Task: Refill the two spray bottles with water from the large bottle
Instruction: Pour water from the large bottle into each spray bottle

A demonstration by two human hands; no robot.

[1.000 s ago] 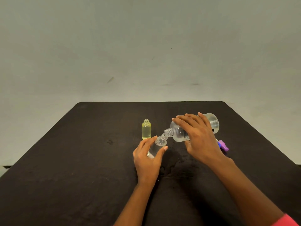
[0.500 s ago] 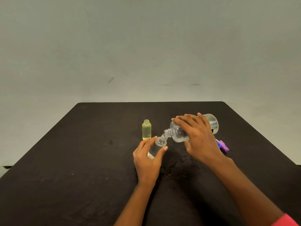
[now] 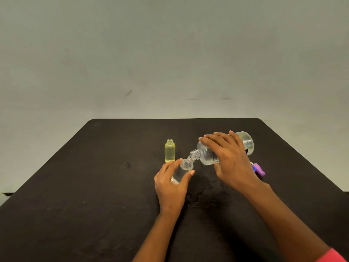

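R hand (image 3: 233,163) wrapped over large bottle (image 3: 245,143), gripping it from above, tipped nearly horizontal w/ neck pointing down-left. L hand (image 3: 171,183) curled around clear spray bottle (image 3: 184,168), holding it tilted toward the pour, base near table. Large bottle mouth touching or just beside clear bottle's mouth; can't tell if water actually flowing, no stream visible. Clear bottle looks partly filled, level hard to read through fingers.

Yellow spray bottle (image 3: 170,151) upright, uncapped, just behind L hand, apart from it. Purple spray cap (image 3: 258,169) lying on table (image 3: 94,186) just behind R wrist, partly hidden. Wet patch (image 3: 204,195) on table betw. the two forearms.

Risks, judged from this:
- Necks both narrow, so small misalign likely sends water down outside of clear bottle, more spill.
- Too steep a tilt on large bottle could cause glug/surge, overflow.
- Clear bottle tilted, so could spill at lip before full.
- Wet plastic could slip in either grip.
- L knuckles near yellow bottle; a nudge could topple it, open top.
- R wrist could sweep purple cap off toward edge.
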